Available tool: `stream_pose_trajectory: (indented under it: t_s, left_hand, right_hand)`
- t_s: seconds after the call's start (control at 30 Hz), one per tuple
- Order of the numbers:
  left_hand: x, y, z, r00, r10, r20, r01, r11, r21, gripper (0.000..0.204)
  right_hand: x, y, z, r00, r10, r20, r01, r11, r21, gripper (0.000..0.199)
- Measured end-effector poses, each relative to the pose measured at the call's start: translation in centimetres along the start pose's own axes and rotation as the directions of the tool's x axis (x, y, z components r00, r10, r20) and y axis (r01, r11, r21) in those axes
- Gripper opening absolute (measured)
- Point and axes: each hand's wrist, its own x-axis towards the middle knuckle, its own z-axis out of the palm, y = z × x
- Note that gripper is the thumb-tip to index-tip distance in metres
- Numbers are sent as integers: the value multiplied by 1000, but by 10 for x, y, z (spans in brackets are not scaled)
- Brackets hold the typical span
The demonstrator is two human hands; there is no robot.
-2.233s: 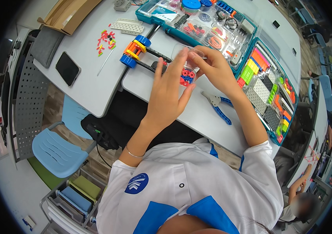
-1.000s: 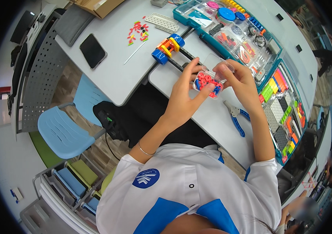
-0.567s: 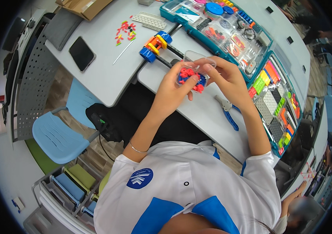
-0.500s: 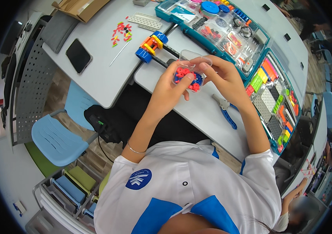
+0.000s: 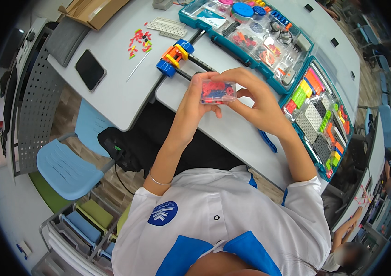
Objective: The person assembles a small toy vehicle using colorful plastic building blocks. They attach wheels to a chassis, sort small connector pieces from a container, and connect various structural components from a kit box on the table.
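Note:
Between my two hands is a small clear plastic box (image 5: 217, 93) filled with red and blue plastic pieces, its lid down. My left hand (image 5: 192, 103) grips the box's left end. At the other end my right hand (image 5: 253, 99) holds it, fingers curled over the far edge and thumb below. Just beyond my hands, an orange, yellow and blue wheeled assembly (image 5: 175, 57) lies on the table. Partly hidden under my right hand, pliers show only a blue handle (image 5: 267, 140).
A teal parts case (image 5: 246, 55) and its second tray (image 5: 317, 119) lie open at the right. Loose red and green pegs (image 5: 139, 42), a thin rod (image 5: 137, 66), pale perforated plates (image 5: 168, 26) and a black phone (image 5: 90, 70) occupy the table's left side. Blue chairs (image 5: 69, 168) stand left.
The box's lid, raised before, is now down over the pieces. My right hand has come round the box's right end, and it now covers the head of the pliers.

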Motion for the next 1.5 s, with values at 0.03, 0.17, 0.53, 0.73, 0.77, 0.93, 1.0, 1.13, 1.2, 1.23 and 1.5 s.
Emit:
stream_pose_trajectory:
  t_s: [0.03,0.17,0.53,0.73,0.77,0.93,1.0,1.13,1.2,1.23,1.5]
  left_hand:
    - [-1,1,3,1000,-7,-17,7,1000,13,58]
    - [-4,5,2,999,-13,-41,15,999,40,45]
    - [-3,8,-8,999,25,-34,-25,1000,10,56]
    - [-8,4,-1,997,60,-42,-60,998,1,59]
    - [-6,2,-5,996,93,7,-93,995,43,59]
    - [3,45,-27,923,377,-72,-349,902,256,51]
    - [13,59,-58,813,560,-162,-372,713,595,36]
    - [31,76,-120,709,640,-297,-47,462,885,25]
    - [38,76,-143,704,634,-320,25,428,904,24]
    - [43,73,-154,707,647,-285,3,401,916,24]
    - [103,63,-186,791,612,6,-16,11,1000,21]
  right_hand:
    - [0,1,1,1000,6,6,-6,1000,18,42]
    - [0,-2,2,999,33,40,-40,981,190,45]
    - [0,-1,2,966,-259,-7,238,900,-365,46]
    - [-4,-17,8,974,-226,32,194,748,-635,52]
    - [-2,-17,3,970,-243,15,202,769,-606,51]
    - [43,22,-66,930,-236,-283,-29,720,-694,44]
    - [62,48,-91,942,-120,-313,-136,716,-685,45]
    - [81,92,-99,962,-36,-270,-171,693,-700,49]
    - [83,99,-95,962,-42,-269,-166,691,-703,51]
    - [84,97,-93,960,-33,-278,-176,702,-690,52]
    - [83,107,-109,947,19,-319,-244,686,-686,57]
